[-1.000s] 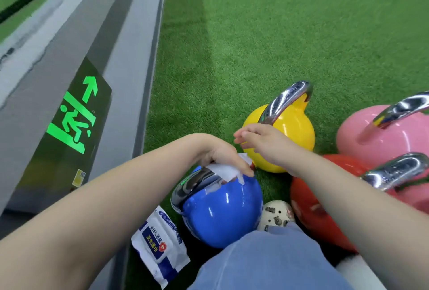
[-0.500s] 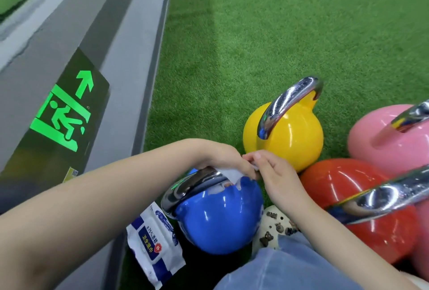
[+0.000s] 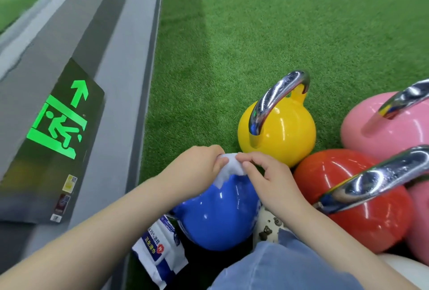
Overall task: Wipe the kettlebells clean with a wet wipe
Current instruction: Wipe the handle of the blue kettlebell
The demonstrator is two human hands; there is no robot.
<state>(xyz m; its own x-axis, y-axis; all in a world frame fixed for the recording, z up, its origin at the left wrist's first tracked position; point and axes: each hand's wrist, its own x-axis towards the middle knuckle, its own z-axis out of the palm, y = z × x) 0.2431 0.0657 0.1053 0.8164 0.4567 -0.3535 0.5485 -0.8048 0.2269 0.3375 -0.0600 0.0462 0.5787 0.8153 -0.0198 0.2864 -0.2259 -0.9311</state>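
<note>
exit sign (image 3: 58,125): glowing green on the grey ledge (image 3: 120,94) at the far left, arrow pointing up, a few small stickers sitting under it

wipes pack (image 3: 160,255): white and blue packet lying on the floor just left of the blue kettlebell, partly tucked under the left forearm

left hand (image 3: 197,166): sitting on top of the blue kettlebell, fingers curling in and pinching the left edge of the wet wipe

wet wipe (image 3: 229,169): white, bunching up between the 2 hands and draping over the top of the blue bell

blue kettlebell (image 3: 216,215): sitting on the turf (image 3: 278,22) right in front of the knee, handle hiding under the hands

right hand (image 3: 269,173): fingertips pinching the wipe's right side, rest of the fingers loosely bending

yellow kettlebell (image 3: 278,131): standing upright just behind the hands, chrome handle up

red kettlebell (image 3: 362,197): touching the yellow one, chrome handle pointing right

pink kettlebell (image 3: 383,131): sitting at the far right, getting cut off by the edge
</note>
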